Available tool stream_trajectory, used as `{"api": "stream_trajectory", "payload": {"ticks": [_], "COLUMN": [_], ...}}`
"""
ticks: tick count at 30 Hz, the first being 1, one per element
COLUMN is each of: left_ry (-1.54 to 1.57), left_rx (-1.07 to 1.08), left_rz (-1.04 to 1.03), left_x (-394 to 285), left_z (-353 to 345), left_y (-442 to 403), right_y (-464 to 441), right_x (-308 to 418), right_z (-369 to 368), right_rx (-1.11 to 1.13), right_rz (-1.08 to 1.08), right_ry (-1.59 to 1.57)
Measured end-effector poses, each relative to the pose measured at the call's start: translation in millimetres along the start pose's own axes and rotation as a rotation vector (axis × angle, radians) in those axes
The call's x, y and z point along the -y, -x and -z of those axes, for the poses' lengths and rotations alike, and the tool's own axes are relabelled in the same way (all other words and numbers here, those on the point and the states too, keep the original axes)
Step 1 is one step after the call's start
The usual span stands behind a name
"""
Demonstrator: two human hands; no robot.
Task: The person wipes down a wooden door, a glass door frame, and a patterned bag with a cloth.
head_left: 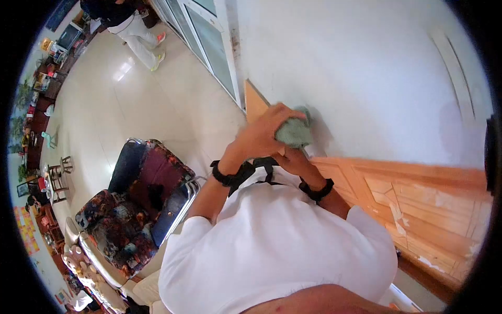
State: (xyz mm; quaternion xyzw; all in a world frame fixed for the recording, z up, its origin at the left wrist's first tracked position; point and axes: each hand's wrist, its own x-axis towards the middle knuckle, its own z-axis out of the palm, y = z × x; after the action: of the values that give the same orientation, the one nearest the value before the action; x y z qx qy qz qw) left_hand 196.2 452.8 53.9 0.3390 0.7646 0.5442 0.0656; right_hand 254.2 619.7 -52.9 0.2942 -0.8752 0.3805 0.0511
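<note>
From view centre: white wall (pixel 376 78) filling 2 o'clock, tiled floor (pixel 172 99) spreading at 10, wood panelling (pixel 413 193) running at 4, patterned chair (pixel 164 175) sitting at 8. Left hand (pixel 261 132) is gripping green cloth (pixel 294 134) near 2; right hand (pixel 298 163) sitting just below, can't tell its grip. Cloth's bunching, long axis running roughly 1-to-7, pointing end unclear.

A single head-worn camera looks forward and steeply down over the wearer's white T-shirt (pixel 277 235), very near below the hands. Its wide, round view bends towards dark corners. The left hand (pixel 261 132) and right hand (pixel 297 162) are near, around the middle; left of them, tiled floor (pixel 157 99) stretches far off; right of them, a white wall (pixel 361 78) stands close.
</note>
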Motion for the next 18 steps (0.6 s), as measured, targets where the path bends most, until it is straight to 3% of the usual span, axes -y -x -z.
{"api": "stream_trajectory", "payload": {"ticks": [1, 3, 6, 7, 9, 11, 13, 14, 16, 18], "left_ry": [0.012, -0.089, -0.198, -0.196, -0.321, -0.020, 0.034, 0.083, 0.140, 0.130], "left_rx": [-0.004, 0.195, 0.246, 0.227, -0.039, -0.189, -0.251, -0.305, -0.363, -0.247], "left_rz": [0.007, -0.096, -0.054, -0.038, -0.179, -0.249, -0.339, -0.425, -0.505, -0.606], "left_x": [1.4, 1.7, 2.4, -1.8, -17.3, -43.8, -66.3, -76.1, -88.3, -91.7], "left_z": [13.5, 43.6, 93.4, 112.8, 153.0, 194.9, 208.8, 213.4, 227.4, 235.2], "left_y": [-1.8, -5.4, -13.6, -13.8, -14.1, -5.6, 1.1, 5.3, 3.7, -4.1], "right_y": [-13.3, -34.0, -86.2, -107.2, -144.8, -167.7, -182.5, -196.3, -225.5, -237.8], "right_x": [-0.5, -4.0, 4.7, 11.8, 20.2, 14.1, -2.8, 1.9, 17.9, 16.2], "right_z": [-8.6, -27.8, -29.4, -28.1, -26.1, -31.3, -38.8, -35.9, -32.2, -36.2], "right_rx": [-0.065, -0.205, -0.255, -0.258, -0.271, -0.281, -0.178, -0.173, -0.343, -0.366], "right_rz": [0.062, -0.104, -0.162, -0.166, -0.172, -0.179, -0.212, -0.211, -0.016, 0.051], "right_ry": [0.073, -0.289, -0.517, -0.576, -0.690, -0.740, -0.416, -0.409, -0.115, -0.040]}}
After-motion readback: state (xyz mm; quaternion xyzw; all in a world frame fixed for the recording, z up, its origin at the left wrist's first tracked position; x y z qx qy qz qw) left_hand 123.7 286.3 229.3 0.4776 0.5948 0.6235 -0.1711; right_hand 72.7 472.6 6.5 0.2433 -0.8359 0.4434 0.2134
